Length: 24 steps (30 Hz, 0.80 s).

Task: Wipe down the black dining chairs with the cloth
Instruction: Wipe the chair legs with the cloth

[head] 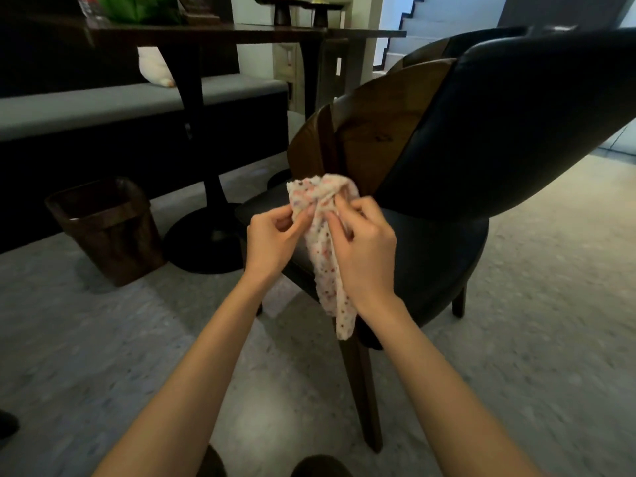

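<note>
A grey speckled stone floor (103,339) runs under a dark pedestal table (192,36), with a brown wooden waste bin (106,228) beside its base. In front of the black leather dining chair with a curved wooden back (481,139), both hands hold a white cloth dotted with pink (323,242) over the seat. The left hand (272,242) pinches the cloth's upper edge between its fingers, while the right hand (364,249) has its fingers curled around the bunched cloth, the rest of it hanging down.
</note>
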### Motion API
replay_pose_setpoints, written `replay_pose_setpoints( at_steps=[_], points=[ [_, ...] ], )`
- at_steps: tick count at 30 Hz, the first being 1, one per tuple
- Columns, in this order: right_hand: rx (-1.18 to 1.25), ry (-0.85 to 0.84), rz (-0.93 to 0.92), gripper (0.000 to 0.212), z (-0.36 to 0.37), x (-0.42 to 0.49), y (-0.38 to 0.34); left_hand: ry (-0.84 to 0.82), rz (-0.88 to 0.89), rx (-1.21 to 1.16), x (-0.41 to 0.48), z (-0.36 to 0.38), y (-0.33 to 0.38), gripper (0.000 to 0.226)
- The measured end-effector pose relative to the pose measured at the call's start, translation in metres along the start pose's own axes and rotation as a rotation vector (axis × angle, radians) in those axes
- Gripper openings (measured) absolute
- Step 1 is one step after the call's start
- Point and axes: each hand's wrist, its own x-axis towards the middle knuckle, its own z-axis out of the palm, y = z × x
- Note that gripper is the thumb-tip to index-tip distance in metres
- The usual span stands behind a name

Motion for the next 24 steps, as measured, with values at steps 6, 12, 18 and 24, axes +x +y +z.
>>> replay_pose_setpoints(
  at_steps=[6,12,18,24],
  points=[
    [-0.017,0.112,-0.105,0.033,0.009,0.044,-0.019,0.078,0.183,-0.052,0.039,-0.011,0.036,0.027],
    [-0.082,0.243,-0.178,0.027,-0.020,0.052,-0.031,-0.050,0.379,0.092,0.049,0.004,0.059,0.046],
    [-0.130,0.313,-0.147,0.021,-0.053,0.054,-0.020,0.152,0.472,0.706,0.043,0.041,0.078,0.060],
    [-0.065,0.350,-0.088,0.018,-0.077,0.060,-0.010,0.227,0.427,0.695,0.038,0.072,0.085,0.069]
  ],
)
